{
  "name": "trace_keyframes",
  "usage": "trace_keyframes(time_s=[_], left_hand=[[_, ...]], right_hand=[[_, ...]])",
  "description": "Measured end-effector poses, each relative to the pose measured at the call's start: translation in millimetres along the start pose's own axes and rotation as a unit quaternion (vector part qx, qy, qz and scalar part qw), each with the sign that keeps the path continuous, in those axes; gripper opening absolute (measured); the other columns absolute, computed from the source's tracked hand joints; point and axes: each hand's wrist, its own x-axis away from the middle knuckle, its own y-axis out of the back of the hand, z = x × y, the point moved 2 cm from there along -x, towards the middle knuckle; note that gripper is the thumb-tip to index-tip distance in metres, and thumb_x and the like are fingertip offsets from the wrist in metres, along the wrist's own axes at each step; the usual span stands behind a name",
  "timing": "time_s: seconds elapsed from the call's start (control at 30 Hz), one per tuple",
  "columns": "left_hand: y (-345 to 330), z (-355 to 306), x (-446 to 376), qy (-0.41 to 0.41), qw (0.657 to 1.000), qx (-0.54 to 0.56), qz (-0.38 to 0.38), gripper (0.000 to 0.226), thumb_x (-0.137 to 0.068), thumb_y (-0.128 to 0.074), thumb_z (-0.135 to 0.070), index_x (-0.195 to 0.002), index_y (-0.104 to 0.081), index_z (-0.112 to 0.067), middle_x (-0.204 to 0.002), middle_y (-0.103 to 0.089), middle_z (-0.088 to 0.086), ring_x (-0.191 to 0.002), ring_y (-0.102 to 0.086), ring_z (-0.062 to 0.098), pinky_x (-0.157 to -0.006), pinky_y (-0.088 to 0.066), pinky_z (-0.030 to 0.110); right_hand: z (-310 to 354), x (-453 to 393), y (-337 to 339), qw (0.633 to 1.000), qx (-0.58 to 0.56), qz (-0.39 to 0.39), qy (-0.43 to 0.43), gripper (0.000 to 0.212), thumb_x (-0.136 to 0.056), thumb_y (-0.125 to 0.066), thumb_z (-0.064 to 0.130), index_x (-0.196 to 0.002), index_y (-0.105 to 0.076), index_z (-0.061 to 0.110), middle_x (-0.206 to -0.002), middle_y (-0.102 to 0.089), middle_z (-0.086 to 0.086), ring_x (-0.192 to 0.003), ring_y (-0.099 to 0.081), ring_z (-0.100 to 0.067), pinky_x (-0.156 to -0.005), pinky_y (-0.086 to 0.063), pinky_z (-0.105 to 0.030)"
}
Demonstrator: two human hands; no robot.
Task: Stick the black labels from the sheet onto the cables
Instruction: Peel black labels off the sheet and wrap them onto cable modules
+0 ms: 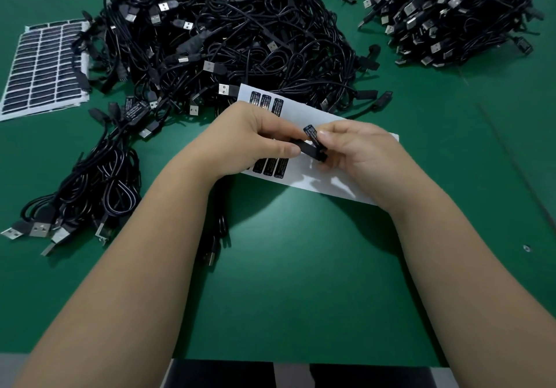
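Hands meet mid-table over the label sheet (pixel 304 110). Left hand (pixel 249 137) pinches a black cable module (pixel 305 146) between thumb and fingers; its cable (pixel 221 225) hangs below the wrist. Right hand (pixel 358 152) pinches a black label (pixel 311 132), angled up, touching the module's right end. Cable pile (pixel 234 35) behind sheet, second pile (pixel 457 17) far right. Spare label sheets (pixel 42 68) far left. Labelled cables (pixel 99 183) lie left on green table (pixel 301 267).
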Motion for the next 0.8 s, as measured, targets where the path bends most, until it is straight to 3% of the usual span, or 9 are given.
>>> trace_keyframes(time_s=[0.1,0.13,0.2,0.33,0.53,0.67,0.8], left_hand=[[2.4,5.3,-2.2,0.007,1.000,0.014,0.014,0.029,-0.075,-0.079,-0.015,-0.083,-0.076,-0.042,-0.087,-0.076,-0.005,-0.082,-0.066,0.010,-0.087,-0.052,0.032],[3.0,6.6,-3.5,0.008,1.000,0.017,0.019,0.028,-0.074,-0.080,-0.014,-0.081,-0.077,-0.040,-0.084,-0.076,-0.010,-0.081,-0.068,0.004,-0.082,-0.054,0.020],[2.9,7.7,-5.5,0.016,0.999,0.025,0.027,0.026,-0.071,-0.081,-0.011,-0.079,-0.077,-0.035,-0.078,-0.075,-0.011,-0.075,-0.069,0.000,-0.072,-0.050,0.010],[1.8,7.0,-6.8,0.020,0.998,0.048,0.040,0.022,-0.063,-0.083,-0.014,-0.081,-0.076,-0.026,-0.078,-0.076,-0.004,-0.074,-0.071,0.005,-0.069,-0.051,0.011],[4.4,6.8,-7.8,0.012,0.997,0.051,0.053,0.021,-0.066,-0.082,-0.014,-0.080,-0.078,-0.030,-0.079,-0.076,-0.006,-0.077,-0.070,0.003,-0.070,-0.050,0.010],[4.2,6.6,-7.4,0.008,0.996,0.062,0.062,0.022,-0.063,-0.082,-0.016,-0.081,-0.078,-0.029,-0.080,-0.076,-0.006,-0.078,-0.071,0.003,-0.071,-0.050,0.010],[3.7,7.0,-7.2,0.007,0.995,0.073,0.074,0.027,-0.056,-0.080,-0.024,-0.083,-0.078,-0.027,-0.082,-0.076,-0.005,-0.079,-0.071,0.005,-0.071,-0.051,0.011]], right_hand=[[2.3,1.9,3.0,0.991,0.132,0.030,0.003,0.018,-0.097,-0.053,0.022,-0.088,-0.067,0.014,-0.072,-0.059,0.006,-0.068,-0.050,-0.010,-0.071,-0.042,-0.024],[3.0,2.4,3.7,0.989,0.145,0.036,0.001,0.018,-0.097,-0.054,0.022,-0.088,-0.067,0.015,-0.073,-0.059,0.006,-0.069,-0.050,-0.011,-0.073,-0.042,-0.026],[4.0,3.1,4.7,0.990,0.135,0.035,-0.007,0.017,-0.096,-0.056,0.021,-0.084,-0.067,0.016,-0.073,-0.060,0.007,-0.069,-0.050,-0.012,-0.073,-0.042,-0.028],[5.1,3.7,6.2,0.989,0.144,0.042,-0.008,0.018,-0.094,-0.058,0.019,-0.078,-0.066,0.018,-0.072,-0.063,0.006,-0.067,-0.051,-0.012,-0.071,-0.042,-0.026],[5.4,3.8,6.8,0.986,0.161,0.046,-0.012,0.016,-0.092,-0.060,0.022,-0.079,-0.068,0.018,-0.073,-0.061,-0.002,-0.064,-0.051,-0.010,-0.074,-0.043,-0.027],[5.0,3.3,6.8,0.986,0.164,0.038,-0.007,0.015,-0.091,-0.061,0.023,-0.079,-0.068,0.017,-0.059,-0.057,0.007,-0.056,-0.049,-0.006,-0.061,-0.041,-0.015],[4.7,2.9,7.5,0.983,0.178,0.037,-0.005,0.015,-0.091,-0.061,0.025,-0.081,-0.068,0.019,-0.053,-0.053,0.006,-0.050,-0.047,-0.003,-0.054,-0.038,-0.011]])
